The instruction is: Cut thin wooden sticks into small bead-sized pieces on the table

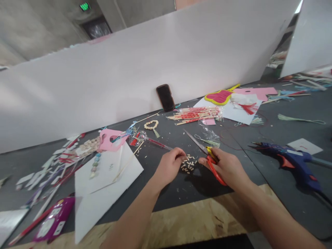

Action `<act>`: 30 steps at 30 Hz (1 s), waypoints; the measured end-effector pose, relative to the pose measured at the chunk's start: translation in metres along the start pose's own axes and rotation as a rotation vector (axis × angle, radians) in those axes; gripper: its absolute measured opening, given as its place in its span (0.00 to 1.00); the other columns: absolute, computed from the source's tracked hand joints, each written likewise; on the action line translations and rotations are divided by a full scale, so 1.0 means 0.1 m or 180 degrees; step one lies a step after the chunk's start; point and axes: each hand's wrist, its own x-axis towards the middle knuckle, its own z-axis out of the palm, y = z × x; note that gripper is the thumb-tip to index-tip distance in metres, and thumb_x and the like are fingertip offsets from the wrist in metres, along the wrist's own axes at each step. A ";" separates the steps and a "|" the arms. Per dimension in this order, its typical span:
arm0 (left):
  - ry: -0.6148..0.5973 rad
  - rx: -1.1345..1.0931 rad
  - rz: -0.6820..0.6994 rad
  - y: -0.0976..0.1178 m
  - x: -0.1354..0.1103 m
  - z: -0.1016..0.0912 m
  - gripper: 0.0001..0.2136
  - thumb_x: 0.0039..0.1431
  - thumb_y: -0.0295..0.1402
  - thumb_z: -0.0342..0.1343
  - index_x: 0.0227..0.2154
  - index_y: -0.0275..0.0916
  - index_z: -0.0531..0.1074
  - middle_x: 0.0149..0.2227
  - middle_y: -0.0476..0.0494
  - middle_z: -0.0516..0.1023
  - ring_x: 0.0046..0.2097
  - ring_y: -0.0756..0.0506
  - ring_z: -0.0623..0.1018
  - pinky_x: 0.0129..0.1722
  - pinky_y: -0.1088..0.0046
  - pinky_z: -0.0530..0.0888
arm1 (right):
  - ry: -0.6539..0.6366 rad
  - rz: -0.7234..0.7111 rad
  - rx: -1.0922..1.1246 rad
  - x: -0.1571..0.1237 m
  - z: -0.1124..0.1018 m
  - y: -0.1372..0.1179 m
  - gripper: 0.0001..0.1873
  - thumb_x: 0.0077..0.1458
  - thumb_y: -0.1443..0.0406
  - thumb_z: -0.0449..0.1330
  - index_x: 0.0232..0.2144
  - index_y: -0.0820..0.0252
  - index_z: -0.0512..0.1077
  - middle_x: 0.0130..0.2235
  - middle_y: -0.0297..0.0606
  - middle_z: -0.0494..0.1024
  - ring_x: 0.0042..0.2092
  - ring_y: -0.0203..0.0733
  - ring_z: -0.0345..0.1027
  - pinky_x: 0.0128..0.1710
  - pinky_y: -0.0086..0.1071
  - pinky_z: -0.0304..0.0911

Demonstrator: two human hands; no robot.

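My right hand [228,169] is closed around scissors [213,170] with red and yellow handles. Their metal blades point away and to the left, low over the dark table. Beside a small heap of short pale cut pieces [188,166], my left hand [171,164] has its thumb and fingers pressed together. Whatever they may pinch is hidden. A thin clear strip with red in it [159,143] runs along the table up to the left knuckles; I cannot tell whether the hand touches it. Beyond the blades lies a pale green tassel [209,141].
A phone [165,97] leans on the white partition [135,76]. Red-wrapped sticks [195,114] lie before it, near a beaded loop [151,125]. A blue glue gun [290,162] is at right; white board [103,193] and a purple packet [55,219] are at left.
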 end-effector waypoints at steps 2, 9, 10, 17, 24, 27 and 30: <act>0.0169 -0.0799 -0.0393 -0.07 -0.06 -0.01 0.03 0.56 0.31 0.54 0.30 0.40 0.72 0.30 0.48 0.77 0.33 0.47 0.73 0.33 0.73 0.65 | -0.0162 -0.0059 -0.0138 -0.01 0.03 -0.01 0.21 0.53 0.45 0.52 0.22 0.53 0.57 0.18 0.29 0.66 0.19 0.36 0.56 0.20 0.28 0.48; 0.0470 -0.2920 -0.0990 -0.15 -0.10 -0.01 0.08 0.47 0.33 0.64 0.28 0.35 0.72 0.27 0.46 0.77 0.22 0.55 0.64 0.23 0.79 0.60 | -0.0186 -0.0502 -0.0572 -0.04 0.07 -0.01 0.18 0.55 0.48 0.53 0.27 0.54 0.64 0.24 0.34 0.73 0.25 0.39 0.66 0.23 0.29 0.52; 0.0499 -0.3093 -0.0997 -0.14 -0.10 -0.01 0.09 0.46 0.33 0.65 0.27 0.35 0.72 0.27 0.47 0.76 0.22 0.56 0.64 0.23 0.79 0.59 | -0.0159 -0.0598 -0.0596 -0.05 0.07 -0.01 0.17 0.55 0.48 0.53 0.28 0.55 0.64 0.25 0.35 0.73 0.27 0.40 0.67 0.24 0.29 0.54; 0.0615 -0.3980 -0.0774 -0.12 -0.12 -0.01 0.09 0.39 0.24 0.67 0.25 0.34 0.74 0.24 0.51 0.72 0.23 0.57 0.64 0.24 0.80 0.61 | -0.0186 -0.0951 -0.0777 -0.07 0.07 -0.08 0.18 0.51 0.50 0.58 0.35 0.57 0.64 0.35 0.40 0.75 0.39 0.48 0.69 0.32 0.35 0.62; 0.0602 -0.4065 -0.0769 -0.11 -0.13 -0.01 0.11 0.40 0.23 0.66 0.27 0.36 0.71 0.25 0.52 0.70 0.25 0.55 0.66 0.26 0.80 0.64 | -0.0168 -0.1008 -0.0783 -0.06 0.10 -0.08 0.17 0.51 0.52 0.59 0.36 0.57 0.63 0.37 0.41 0.74 0.41 0.49 0.68 0.37 0.38 0.64; 0.0623 -0.4079 -0.0760 -0.11 -0.13 -0.02 0.13 0.39 0.23 0.66 0.28 0.37 0.70 0.26 0.53 0.69 0.26 0.55 0.66 0.26 0.79 0.63 | -0.0209 -0.1054 -0.0737 -0.07 0.11 -0.07 0.17 0.51 0.52 0.59 0.36 0.57 0.63 0.36 0.41 0.74 0.41 0.49 0.68 0.37 0.38 0.64; 0.0483 -0.4077 -0.0646 -0.11 -0.14 -0.01 0.12 0.42 0.23 0.65 0.29 0.37 0.69 0.25 0.53 0.69 0.25 0.55 0.66 0.26 0.79 0.63 | -0.0286 -0.1056 -0.0667 -0.08 0.10 -0.06 0.17 0.51 0.52 0.59 0.35 0.57 0.63 0.35 0.40 0.73 0.39 0.48 0.68 0.35 0.37 0.63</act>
